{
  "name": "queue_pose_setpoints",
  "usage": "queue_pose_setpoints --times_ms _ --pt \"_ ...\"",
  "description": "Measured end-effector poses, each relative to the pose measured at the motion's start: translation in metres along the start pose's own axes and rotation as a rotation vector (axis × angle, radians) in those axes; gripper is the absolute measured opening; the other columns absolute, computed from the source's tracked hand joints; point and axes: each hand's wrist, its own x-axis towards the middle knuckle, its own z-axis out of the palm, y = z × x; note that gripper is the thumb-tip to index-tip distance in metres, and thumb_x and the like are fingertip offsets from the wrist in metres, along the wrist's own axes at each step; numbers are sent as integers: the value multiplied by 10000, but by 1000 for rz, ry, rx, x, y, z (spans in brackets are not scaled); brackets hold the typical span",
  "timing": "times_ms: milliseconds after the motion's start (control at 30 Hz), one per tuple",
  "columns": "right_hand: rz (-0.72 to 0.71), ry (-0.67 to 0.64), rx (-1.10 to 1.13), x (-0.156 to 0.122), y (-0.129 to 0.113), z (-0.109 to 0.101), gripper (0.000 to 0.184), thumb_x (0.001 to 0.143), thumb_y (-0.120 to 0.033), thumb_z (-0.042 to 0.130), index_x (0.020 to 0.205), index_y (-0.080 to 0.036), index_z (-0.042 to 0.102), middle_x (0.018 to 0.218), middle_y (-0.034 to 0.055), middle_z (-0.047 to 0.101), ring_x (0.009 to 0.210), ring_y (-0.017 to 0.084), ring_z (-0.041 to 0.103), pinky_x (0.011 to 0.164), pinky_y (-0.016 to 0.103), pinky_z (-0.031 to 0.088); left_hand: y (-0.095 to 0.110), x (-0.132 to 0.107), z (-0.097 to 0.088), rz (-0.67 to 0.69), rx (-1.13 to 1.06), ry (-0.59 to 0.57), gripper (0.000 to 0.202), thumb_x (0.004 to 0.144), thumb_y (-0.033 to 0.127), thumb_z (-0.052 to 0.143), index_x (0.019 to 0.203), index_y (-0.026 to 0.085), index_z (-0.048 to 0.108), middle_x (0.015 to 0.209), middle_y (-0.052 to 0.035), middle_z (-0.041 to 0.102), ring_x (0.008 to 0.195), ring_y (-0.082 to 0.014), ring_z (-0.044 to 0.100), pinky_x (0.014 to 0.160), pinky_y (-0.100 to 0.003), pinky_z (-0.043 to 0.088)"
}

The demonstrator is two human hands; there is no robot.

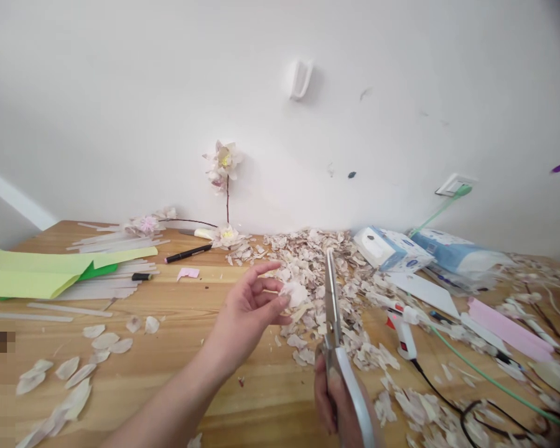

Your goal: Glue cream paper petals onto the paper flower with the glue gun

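My left hand (256, 302) pinches a pale petal (295, 292) between thumb and fingertips, over the edge of a heap of dried petals (317, 258). To its right, my right hand (338, 398) grips scissors (333, 311) by the white handle, blades upright and close together. The scissors stand apart from the petal. Left of my forearm, loose petals (79, 375) lie scattered on the wooden table (168, 354). A made flower on a stem (224, 160) leans against the wall, and two more blossoms lie near its foot, one a flower head (227, 235).
Left are green paper sheets (32, 274) over white glue sticks (107, 289) and a black pen (188, 253). Tissue packs (392, 249), a hot glue gun (405, 336) with a looped black cord and pink paper (511, 326) crowd the right. A green cable (488, 378) runs across there.
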Motion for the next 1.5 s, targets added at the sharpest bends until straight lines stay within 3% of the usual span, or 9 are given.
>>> queue_pose_setpoints --times_ms 167,267,367,500,600,800,967,1167,1500 --pt "35 -8 196 7 -2 -7 397 716 -617 551 842 -245 493 578 -51 561 260 33 250 260 178 251 -10 -5 -1 -120 154 -279 582 663 167 693 1211 280 530 888 -35 595 651 -116 551 563 -281 552" --pt "75 -28 356 7 -4 -12 438 675 -519 673 938 -227 479 725 -25 623 277 9 315 277 161 292 -14 -10 -1 -117 302 -433 557 709 139 628 1234 292 523 945 -59 612 666 -120 555 543 -245 532" --pt "72 -23 319 7 -6 -15 431 641 -414 743 918 -220 476 729 -21 628 290 28 376 271 168 298 -16 -11 -2 -101 444 -502 561 717 115 592 1238 312 525 981 -66 632 663 -121 561 507 -206 497" --pt "-6 35 230 9 -1 -16 395 646 -372 752 885 -239 468 637 -60 594 303 42 357 265 170 255 -20 -8 -2 -51 536 -433 579 657 70 615 1186 299 567 948 -53 654 705 -131 585 562 -215 485" --pt "-64 108 177 10 3 -13 395 632 -341 759 891 -259 473 611 -75 597 316 54 373 272 177 263 -27 -5 -2 -103 485 -381 565 619 61 642 1149 247 578 821 -43 668 766 -164 624 627 -249 488" --pt "-96 269 104 6 -3 -5 371 614 -332 742 867 -245 484 601 -63 576 361 84 461 276 192 269 -34 -4 -1 -237 426 -298 579 598 97 668 1154 191 537 699 -5 657 584 -119 608 563 -230 454" --pt "-64 239 96 3 -13 -2 341 634 -303 721 852 -249 465 598 -70 600 431 95 516 323 183 302 -31 -4 -1 -199 535 -279 643 594 101 648 1213 176 492 710 -12 667 616 -139 607 599 -257 462" --pt "-101 169 -5 4 -9 -9 301 666 -290 709 861 -226 489 621 -37 640 565 150 619 545 268 500 -33 -3 -3 -87 611 -295 630 641 116 605 1249 199 464 733 -4 664 630 -135 595 638 -267 475" --pt "-132 185 24 2 -5 -6 291 685 -262 704 878 -243 487 626 -56 642 591 148 634 594 263 505 -31 0 0 -139 554 -328 668 649 131 631 1272 172 396 825 -39 657 730 -152 583 674 -287 464"
